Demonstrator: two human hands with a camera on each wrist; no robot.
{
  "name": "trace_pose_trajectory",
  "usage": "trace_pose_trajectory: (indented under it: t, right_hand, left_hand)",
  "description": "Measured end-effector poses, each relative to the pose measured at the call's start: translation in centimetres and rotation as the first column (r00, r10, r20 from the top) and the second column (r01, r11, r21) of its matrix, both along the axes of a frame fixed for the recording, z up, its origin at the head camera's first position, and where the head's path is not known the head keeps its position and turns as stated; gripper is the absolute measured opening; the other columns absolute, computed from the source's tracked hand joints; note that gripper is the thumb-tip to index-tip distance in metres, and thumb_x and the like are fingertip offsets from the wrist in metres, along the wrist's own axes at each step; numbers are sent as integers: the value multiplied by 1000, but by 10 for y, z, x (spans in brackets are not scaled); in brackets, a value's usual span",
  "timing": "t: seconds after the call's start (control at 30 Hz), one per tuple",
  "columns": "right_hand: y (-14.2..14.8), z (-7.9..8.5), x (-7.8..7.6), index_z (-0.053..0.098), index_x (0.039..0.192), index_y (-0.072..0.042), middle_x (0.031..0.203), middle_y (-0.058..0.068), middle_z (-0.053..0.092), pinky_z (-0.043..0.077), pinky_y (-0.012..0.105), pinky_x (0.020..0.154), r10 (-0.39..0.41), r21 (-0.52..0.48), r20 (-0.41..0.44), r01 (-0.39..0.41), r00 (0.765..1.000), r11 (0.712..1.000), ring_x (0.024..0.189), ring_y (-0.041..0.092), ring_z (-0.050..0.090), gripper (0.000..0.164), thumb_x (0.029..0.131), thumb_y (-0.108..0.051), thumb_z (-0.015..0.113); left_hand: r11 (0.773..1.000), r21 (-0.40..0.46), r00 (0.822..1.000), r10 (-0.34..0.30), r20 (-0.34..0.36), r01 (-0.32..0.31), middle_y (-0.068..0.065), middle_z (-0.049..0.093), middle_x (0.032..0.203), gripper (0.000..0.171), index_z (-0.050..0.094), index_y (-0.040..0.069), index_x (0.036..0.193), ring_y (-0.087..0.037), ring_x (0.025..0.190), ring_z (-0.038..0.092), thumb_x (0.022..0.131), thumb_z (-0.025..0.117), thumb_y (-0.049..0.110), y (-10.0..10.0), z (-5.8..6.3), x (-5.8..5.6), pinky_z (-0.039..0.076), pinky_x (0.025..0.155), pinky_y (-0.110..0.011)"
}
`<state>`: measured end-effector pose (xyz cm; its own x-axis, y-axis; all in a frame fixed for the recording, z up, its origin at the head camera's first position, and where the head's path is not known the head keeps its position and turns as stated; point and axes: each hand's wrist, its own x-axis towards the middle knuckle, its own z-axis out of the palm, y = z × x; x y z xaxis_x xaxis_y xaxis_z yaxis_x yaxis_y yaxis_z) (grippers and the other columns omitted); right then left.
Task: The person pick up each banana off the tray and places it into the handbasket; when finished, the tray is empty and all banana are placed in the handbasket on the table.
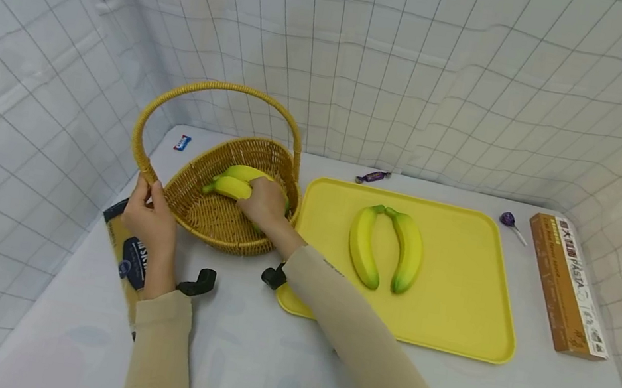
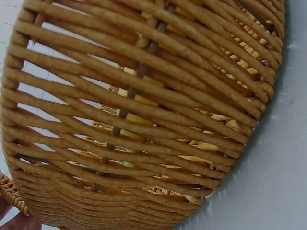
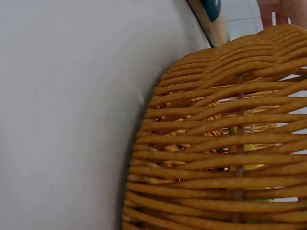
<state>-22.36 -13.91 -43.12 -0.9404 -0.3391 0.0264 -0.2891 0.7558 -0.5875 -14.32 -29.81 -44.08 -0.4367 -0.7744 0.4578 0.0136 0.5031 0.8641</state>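
A wicker basket [image 1: 231,246] with a tall arched handle [image 1: 224,86] stands at the left of the table. My left hand [image 1: 153,221] pinches the foot of that handle at the basket's left end. Inside the basket, my right hand [image 1: 268,208] grips a yellow banana [image 1: 231,187], its fingertips partly hidden. Another banana [image 1: 244,173] lies just behind it. Both wrist views are mostly filled by the basket's woven wall [image 2: 144,110], with yellow showing through the gaps. Two more bananas, a left one [image 1: 362,245] and a right one [image 1: 407,252], lie on a yellow tray [image 1: 460,283].
A pasta box [image 1: 569,286] lies right of the tray, near a lollipop [image 1: 508,219]. Behind the tray is a purple wrapped candy [image 1: 374,176]. A small blue packet [image 1: 182,142] lies behind the basket. Under my left forearm is a tan and dark-blue package [image 1: 120,236].
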Motion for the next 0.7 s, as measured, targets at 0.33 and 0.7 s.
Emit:
trace_pose_trajectory:
  t: [0.33, 0.7]
  right_hand:
    - [-1, -2, -4, 72, 96, -16, 82, -3, 67, 41, 26, 61, -92, 29, 17, 91, 996, 995, 74, 13, 58, 16, 84, -27, 73]
    - [-3, 0, 0, 70, 94, -16, 83, -1, 66, 42, 28, 62, -104, 72, -38, 106, 994, 992, 74, 13, 58, 13, 86, -26, 70]
  left_hand:
    - [1000, -4, 1000, 3, 25, -3, -8, 73, 109, 26, 73, 8, 114, -17, 101, 68, 99, 56, 21, -1, 1, 0, 43, 71, -7]
    - [1000, 21, 999, 15, 33, -15, -4, 74, 107, 25, 74, 9, 112, -14, 99, 67, 99, 57, 22, 0, 2, 1, 43, 72, -9]
